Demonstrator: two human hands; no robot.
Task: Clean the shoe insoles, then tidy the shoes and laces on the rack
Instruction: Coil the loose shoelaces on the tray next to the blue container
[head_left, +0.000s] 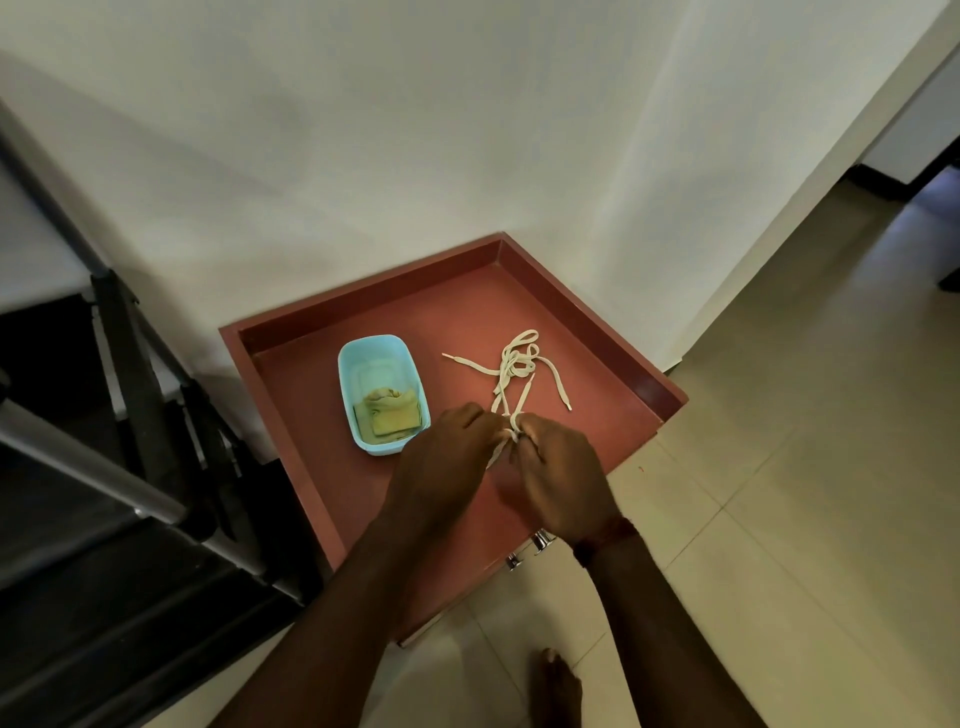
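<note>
- Left hand (447, 452) and right hand (561, 478): each grip pinches the cream laces (514, 364) over a red counter (571, 312).
- Pale blue tub (383, 342) beside them holds a folded yellow cloth (389, 415).

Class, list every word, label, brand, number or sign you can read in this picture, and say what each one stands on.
There are none to read. The blue tub, the white laces, the red cabinet top and the wall are all plain: no label, brand, number or sign shows.
</note>
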